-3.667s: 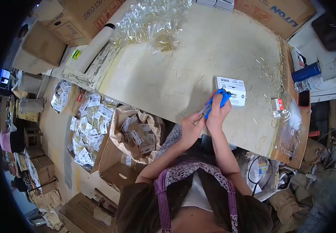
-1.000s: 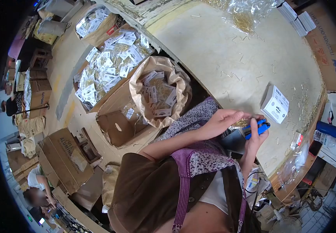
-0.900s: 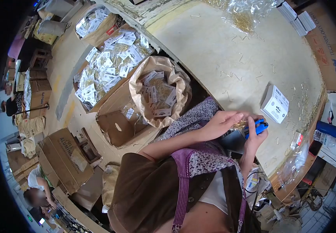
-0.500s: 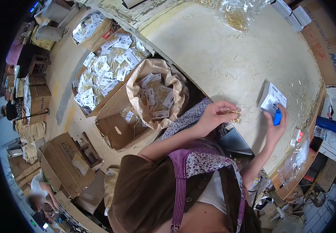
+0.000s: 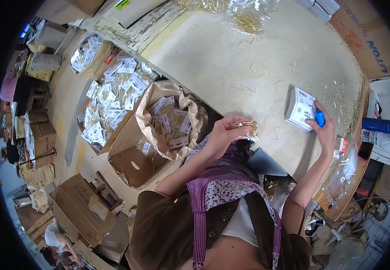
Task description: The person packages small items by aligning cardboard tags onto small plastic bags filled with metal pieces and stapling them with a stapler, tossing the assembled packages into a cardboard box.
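Note:
My left hand (image 5: pixel 224 133) is closed on a small clear bag of gold-coloured pins (image 5: pixel 251 130), held over the table's near edge. Closed round a blue tool (image 5: pixel 320 118), my right hand (image 5: pixel 324 130) is at the right side of a stack of white printed cards (image 5: pixel 299 109), its thumb touching the stack's lower corner. The stack lies on the pale table (image 5: pixel 213 63). Loose gold pins (image 5: pixel 339 101) are scattered to the right of the stack.
A paper-lined bag (image 5: pixel 143 114) and a carton of packed bags (image 5: pixel 114 101) stand left of the table. Clear bags of pins (image 5: pixel 247 22) lie at its far side. At the right is a blue bottle (image 5: pixel 377 125). Another person (image 5: pixel 60 240) is at lower left.
My right hand, with the blue tool, has parted from my left hand and moved to the card stack. My left hand has kept the pin bag and moved left in view. The camera view has turned.

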Demonstrator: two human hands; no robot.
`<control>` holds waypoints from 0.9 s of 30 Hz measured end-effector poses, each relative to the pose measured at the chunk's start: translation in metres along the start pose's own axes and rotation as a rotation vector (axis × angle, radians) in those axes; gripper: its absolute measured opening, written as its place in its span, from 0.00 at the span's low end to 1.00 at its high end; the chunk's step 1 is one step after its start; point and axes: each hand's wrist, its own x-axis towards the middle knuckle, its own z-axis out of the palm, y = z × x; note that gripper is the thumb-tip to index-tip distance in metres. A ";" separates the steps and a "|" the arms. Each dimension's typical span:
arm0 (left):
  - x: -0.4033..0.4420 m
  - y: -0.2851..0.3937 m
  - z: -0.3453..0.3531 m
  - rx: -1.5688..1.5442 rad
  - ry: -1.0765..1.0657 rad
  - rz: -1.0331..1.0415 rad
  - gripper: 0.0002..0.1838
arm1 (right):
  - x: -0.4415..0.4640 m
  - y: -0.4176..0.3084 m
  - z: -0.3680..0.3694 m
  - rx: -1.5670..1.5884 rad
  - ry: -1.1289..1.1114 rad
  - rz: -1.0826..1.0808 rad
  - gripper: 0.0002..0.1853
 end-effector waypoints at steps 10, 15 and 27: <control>0.001 0.006 0.005 -0.060 0.036 0.009 0.15 | -0.033 -0.002 0.031 -0.322 0.428 0.007 0.19; -0.003 0.009 0.016 0.007 0.005 0.039 0.22 | -0.045 -0.065 0.044 0.357 0.280 0.286 0.14; -0.002 -0.008 0.010 0.119 -0.044 0.029 0.13 | -0.030 -0.099 0.080 0.260 -0.115 0.135 0.16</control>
